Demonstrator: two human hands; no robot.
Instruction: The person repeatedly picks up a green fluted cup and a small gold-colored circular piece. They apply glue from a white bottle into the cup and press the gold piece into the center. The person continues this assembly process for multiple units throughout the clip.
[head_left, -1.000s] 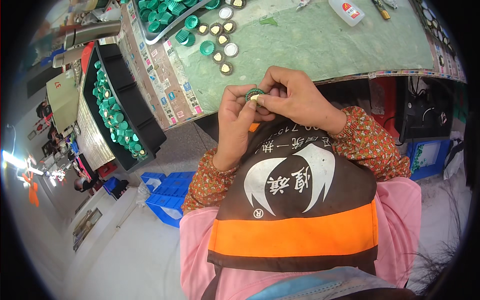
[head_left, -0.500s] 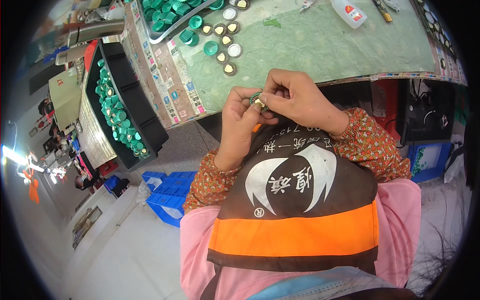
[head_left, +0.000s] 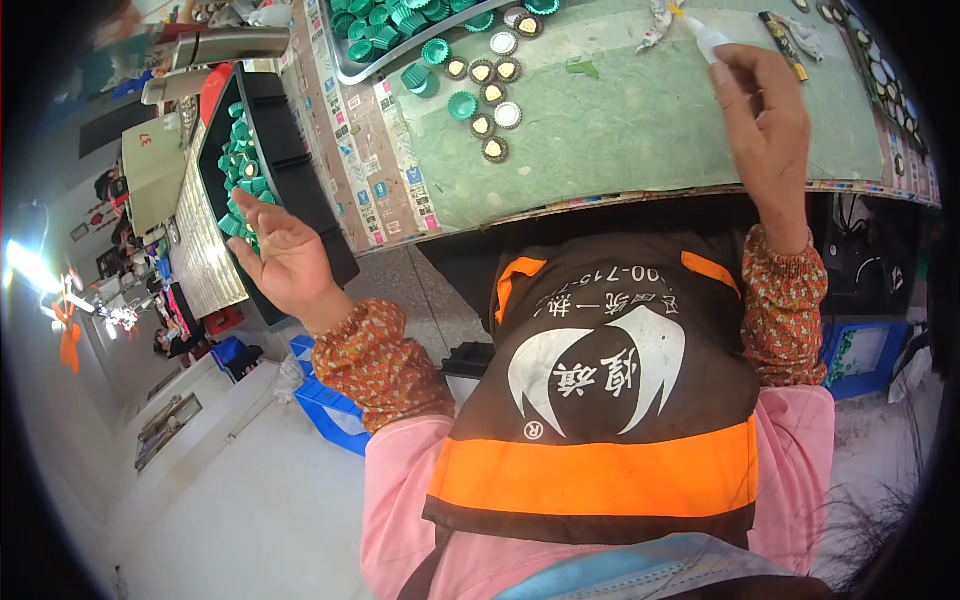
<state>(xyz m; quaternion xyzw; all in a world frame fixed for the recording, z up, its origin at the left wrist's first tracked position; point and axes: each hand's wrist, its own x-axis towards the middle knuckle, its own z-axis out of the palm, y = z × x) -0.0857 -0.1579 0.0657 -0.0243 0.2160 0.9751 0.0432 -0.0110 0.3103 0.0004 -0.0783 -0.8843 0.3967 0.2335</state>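
Observation:
My left hand (head_left: 290,258) is stretched out over the black bin (head_left: 300,190) on the left, fingers apart, with nothing seen in it. Inside that bin lie many small green fluted cups (head_left: 238,160), a few showing a pale centre. At the far right of the table, my right hand (head_left: 770,125) is closed around a white squeeze bottle (head_left: 708,40), its thin nozzle pointing up and left. Part of the bottle is hidden by the fingers. Several dark fluted round pieces with pale centres (head_left: 482,126) lie on the table between the hands, beside white round ones (head_left: 508,115).
A clear tray (head_left: 355,72) heaped with green cups stands at the table's back left. A dark marker-like stick (head_left: 785,45) and crumpled wrap (head_left: 655,25) lie near the bottle. Rows of round pieces (head_left: 885,80) line the right edge. Blue crates (head_left: 330,405) sit on the floor.
My hands have parted from the green fluted piece they held together. The left has swung out over the black bin; the right has reached forward and taken hold of the squeeze bottle.

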